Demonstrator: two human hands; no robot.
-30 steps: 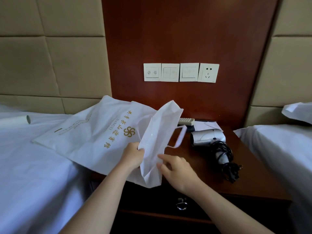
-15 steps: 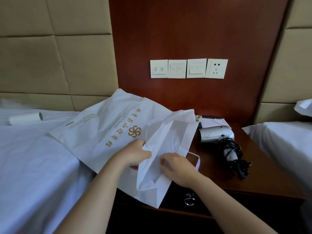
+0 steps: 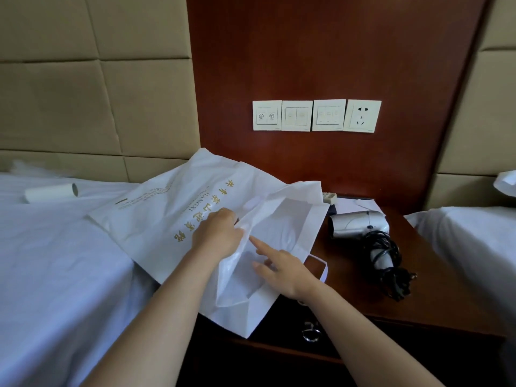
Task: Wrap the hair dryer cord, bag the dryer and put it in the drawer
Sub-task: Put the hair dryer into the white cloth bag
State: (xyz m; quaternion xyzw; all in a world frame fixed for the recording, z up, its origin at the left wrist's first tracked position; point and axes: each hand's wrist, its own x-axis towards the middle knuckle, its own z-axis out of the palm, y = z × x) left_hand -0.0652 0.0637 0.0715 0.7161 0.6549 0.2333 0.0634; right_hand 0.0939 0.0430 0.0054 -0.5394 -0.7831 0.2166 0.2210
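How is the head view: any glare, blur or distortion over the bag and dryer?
Head view: soft, even light, no hard glare; white bag slightly washed out; hair dryer sharp enough; wide-angle bending at the wall panel edges; drawer front in deep shadow.

Your two bare arms and hands, seen from above

Both of your forearms come into view from the lower edge with no sleeve, cuff or glove on them anywhere the picture shows. Your left hand point(image 3: 216, 233) and your right hand point(image 3: 282, 268) carry no ring, and your wrists carry no watch or band. Your fingers are slim, and the nails you can see look short and unpainted. No clothing of yours shows in the picture at all.
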